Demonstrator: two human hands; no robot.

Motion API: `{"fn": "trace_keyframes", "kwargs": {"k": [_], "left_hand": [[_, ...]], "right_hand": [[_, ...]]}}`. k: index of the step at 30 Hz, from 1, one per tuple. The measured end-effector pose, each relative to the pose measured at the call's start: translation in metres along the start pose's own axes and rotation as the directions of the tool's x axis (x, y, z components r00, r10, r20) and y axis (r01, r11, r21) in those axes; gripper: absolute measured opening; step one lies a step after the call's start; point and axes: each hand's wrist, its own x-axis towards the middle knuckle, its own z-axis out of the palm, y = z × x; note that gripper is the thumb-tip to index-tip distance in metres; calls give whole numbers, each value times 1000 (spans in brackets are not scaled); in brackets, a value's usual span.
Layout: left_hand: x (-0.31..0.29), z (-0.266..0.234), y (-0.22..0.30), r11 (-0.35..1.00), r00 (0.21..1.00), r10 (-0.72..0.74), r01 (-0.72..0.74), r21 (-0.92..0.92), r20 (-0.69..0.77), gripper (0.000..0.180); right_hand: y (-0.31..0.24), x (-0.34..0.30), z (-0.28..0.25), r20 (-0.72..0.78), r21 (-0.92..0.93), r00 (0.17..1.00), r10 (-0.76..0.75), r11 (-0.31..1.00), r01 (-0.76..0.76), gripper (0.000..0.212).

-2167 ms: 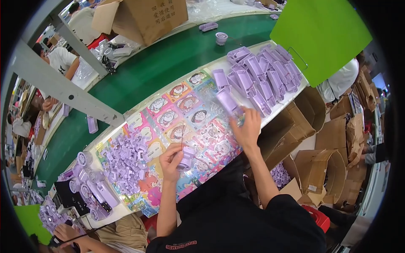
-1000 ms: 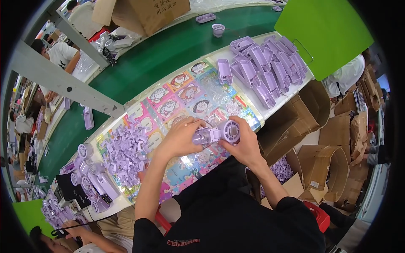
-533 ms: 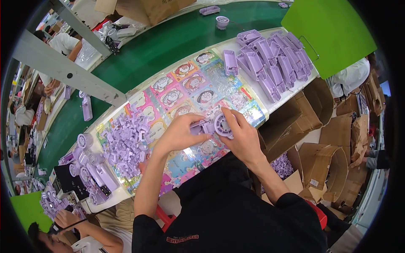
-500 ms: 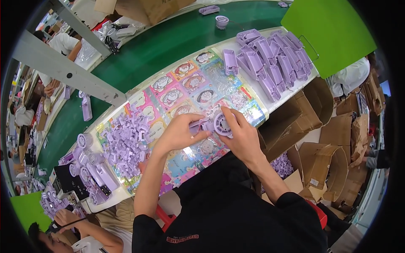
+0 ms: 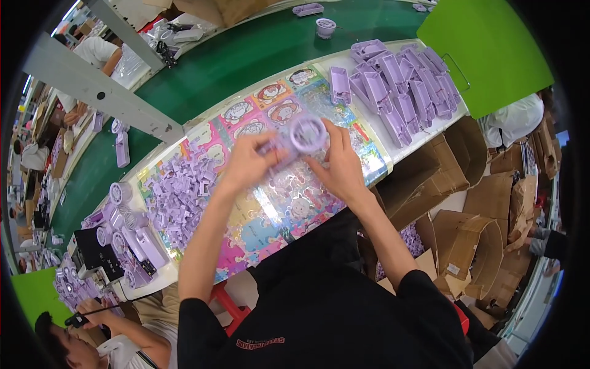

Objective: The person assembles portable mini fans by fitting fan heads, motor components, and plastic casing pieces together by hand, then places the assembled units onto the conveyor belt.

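Glossy sheets (image 5: 252, 237) with cartoon prints cover the worktop, just beyond the black shirt (image 5: 344, 301) with small red lettering (image 5: 261, 342) at the bottom of my view. Over them I see a motion-blurred lilac plastic piece (image 5: 308, 134), one end a round ring. The left hand (image 5: 249, 163) grasps its narrower end; the right hand (image 5: 341, 163) grips the ring between thumb and fingers. Farther out, angular lilac bits (image 5: 181, 194) heap left, trough-shaped shells (image 5: 399, 86) right, then a smooth green belt (image 5: 246, 61).

My left hand (image 5: 247, 161) and right hand (image 5: 341, 167) face each other
From my end, the left looks curled and blurred, the right in a wide grip, bare forearms (image 5: 383, 232) below.
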Motion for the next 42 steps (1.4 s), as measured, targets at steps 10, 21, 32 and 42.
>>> {"fn": "trace_keyframes", "kwargs": {"k": [10, 21, 32, 42], "left_hand": [[153, -145, -98, 876, 666, -478, 411, -254, -573, 33], [148, -162, -111, 553, 638, -11, 645, 527, -770, 56], [13, -119, -13, 343, 970, -83, 242, 908, -228, 32], [36, -60, -12, 869, 961, 235, -141, 474, -146, 26]], "right_hand": [[34, -8, 30, -5, -105, 996, -90, 990, 89, 14], [29, -4, 30, 54, -108, 998, -34, 993, 40, 12], [31, -3, 32, 7, -92, 996, -94, 991, 94, 9], [24, -7, 20, 90, -105, 992, -87, 990, 96, 35]]}}
